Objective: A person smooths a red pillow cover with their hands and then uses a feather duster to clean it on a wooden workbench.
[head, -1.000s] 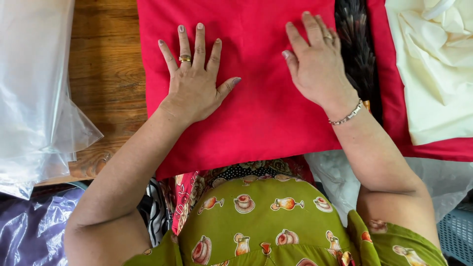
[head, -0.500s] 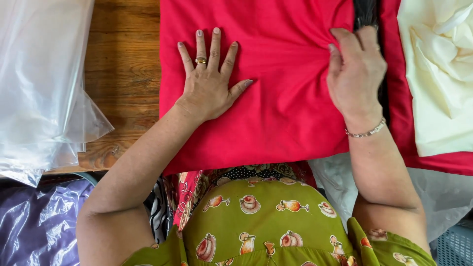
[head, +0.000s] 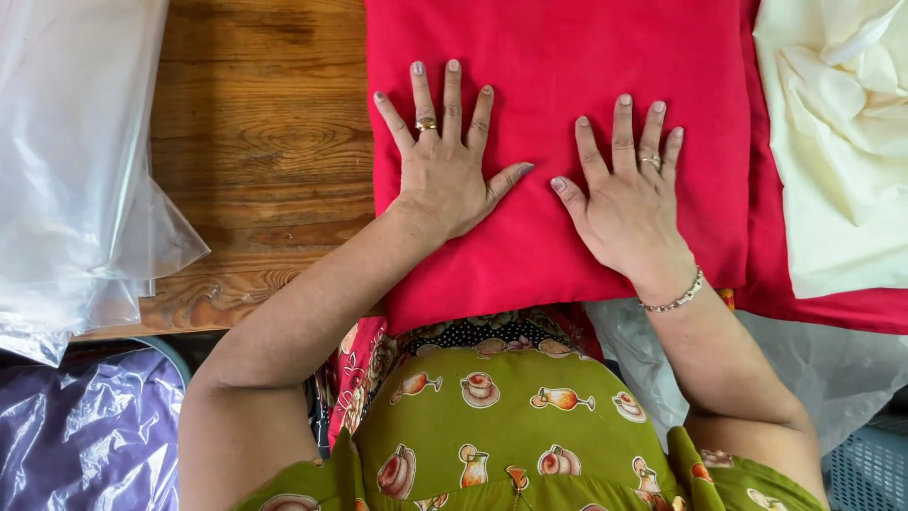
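Note:
A folded red cloth (head: 558, 57) lies on the wooden table (head: 255, 151) in front of me. My left hand (head: 445, 161) rests flat on its left part, fingers spread, a ring on one finger. My right hand (head: 629, 199) lies flat on the cloth beside it, fingers apart, with a ring and a beaded bracelet at the wrist. Neither hand grips anything; both palms press down on the fabric.
A cream cloth (head: 842, 142) lies at the right on more red fabric (head: 823, 308). Clear plastic bags (head: 66, 161) cover the table's left side. A purple plastic bag (head: 85, 435) sits below left, a grey crate (head: 865, 468) at lower right.
My right hand has let go of the cloth's right edge and moved left, now flat beside my left hand. The dark patterned fabric at the right is now covered by red cloth.

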